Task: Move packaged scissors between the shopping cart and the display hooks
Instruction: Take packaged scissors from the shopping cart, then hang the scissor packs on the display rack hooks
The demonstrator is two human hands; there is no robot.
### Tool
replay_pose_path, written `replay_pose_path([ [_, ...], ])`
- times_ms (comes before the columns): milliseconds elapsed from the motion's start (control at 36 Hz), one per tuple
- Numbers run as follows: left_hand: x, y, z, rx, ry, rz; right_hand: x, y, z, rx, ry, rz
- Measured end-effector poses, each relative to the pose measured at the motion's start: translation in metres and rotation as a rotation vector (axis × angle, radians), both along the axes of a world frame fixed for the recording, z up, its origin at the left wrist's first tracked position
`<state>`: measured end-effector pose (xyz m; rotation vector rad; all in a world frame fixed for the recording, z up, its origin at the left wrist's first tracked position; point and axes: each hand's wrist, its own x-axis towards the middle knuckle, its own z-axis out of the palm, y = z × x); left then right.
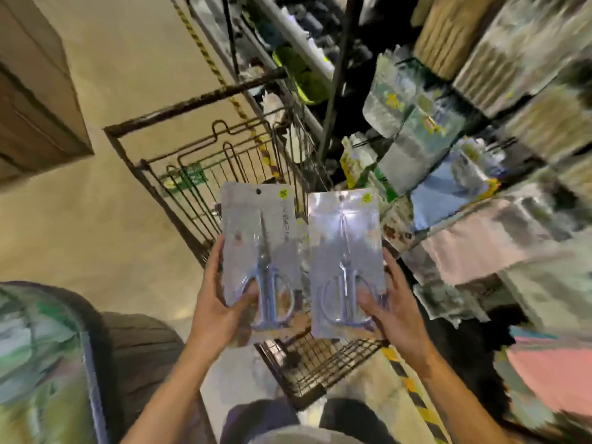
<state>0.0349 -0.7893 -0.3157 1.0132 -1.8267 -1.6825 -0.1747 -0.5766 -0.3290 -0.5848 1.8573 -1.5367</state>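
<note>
- The left hand (221,302) grips a flat, clear-fronted grey card pack of scissors with pale blue handles (261,251) by its lower left edge, thumb across the front near the handle loops, fingers wrapped behind
- The right hand (389,307) grips a second, glossier blister pack of the same blue-handled scissors (346,261) by its lower right corner, thumb pressed on the front over the handle loops
- Both packs stand upright with hang-holes at 12 o'clock and scissor blades pointing toward 12; the two packs sit side by side, their inner edges just about touching
- The second pack catches a strong glare, so its print cannot be read; each pack carries a small yellow-green label at its top right corner
- Behind and below both packs is a dark, rusty wire shopping cart (198,174), its basket running from 11 o'clock down to 6 o'clock of the hands; the packs are held above its basket, not resting in it
- At 1 to 3 o'clock of the packs hang rows of bagged goods on a blurred store display rack (426,145); individual hooks cannot be made out
- A beige tiled floor (96,219) fills the 9 to 11 o'clock side, crossed by a yellow and black striped line (205,49)
</note>
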Motion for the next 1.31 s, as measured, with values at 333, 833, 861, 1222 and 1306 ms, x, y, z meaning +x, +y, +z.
replay_pose_path([
  [333, 0.011, 0.119, 0.067, -0.049, 0.126, -0.204, 0.048, 0.159, 0.06, -0.175, 0.018, -0.244],
  [833, -0.022, 0.364, 0.129, -0.188, 0.247, -0.547, 0.141, 0.438, 0.13, -0.281, 0.159, -0.707],
  [861, -0.023, 0.369, 0.132, -0.183, 0.269, -0.567, 0.145, 0.444, 0.135, -0.281, 0.176, -0.73],
  [1222, -0.057, 0.426, 0.174, -0.094, 0.366, -0.902, 0.21, 0.493, 0.187, -0.264, 0.409, -1.084],
  [1306, -0.066, 0.456, 0.184, -0.047, 0.422, -0.993, 0.226, 0.515, 0.196, -0.239, 0.443, -1.194],
])
